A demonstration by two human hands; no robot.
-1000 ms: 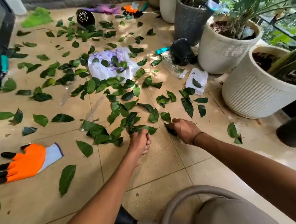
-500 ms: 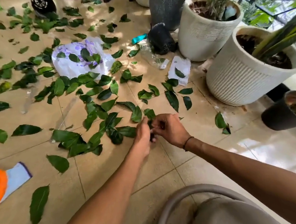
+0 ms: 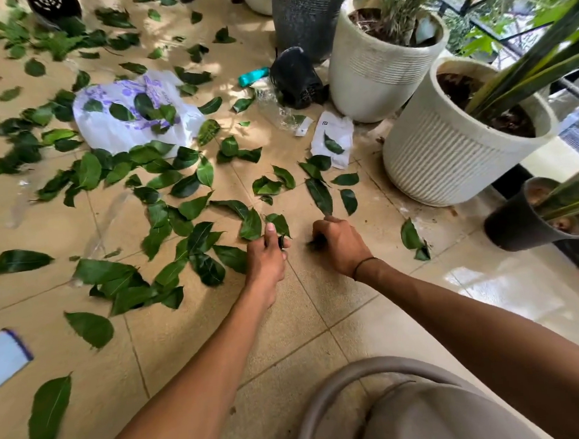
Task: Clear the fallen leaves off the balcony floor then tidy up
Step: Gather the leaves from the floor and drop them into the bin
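Several green leaves (image 3: 198, 239) lie scattered over the beige tiled balcony floor (image 3: 321, 306), thickest at the left and middle. My left hand (image 3: 266, 255) is low over the floor with its fingers curled round a few dark leaves. My right hand (image 3: 339, 243) is beside it, about a hand's width to the right, fingers curled on a dark leaf against the tile. A long leaf (image 3: 320, 195) lies just beyond my right hand. A white and purple plastic bag (image 3: 127, 127) lies flat further back with leaves on it.
Two white ribbed pots (image 3: 448, 153) (image 3: 374, 76) with plants stand at the right, a grey pot (image 3: 301, 16) behind them, a small black pot (image 3: 521, 227) at the far right. A tipped black nursery pot (image 3: 295, 78), white packet (image 3: 335, 140) and glove cuff (image 3: 3, 356) lie on the floor.
The view has swung right and closer. My hands met over the leaves half a second ago and have parted again, each holding leaves. The orange glove has slid out of view at the left.
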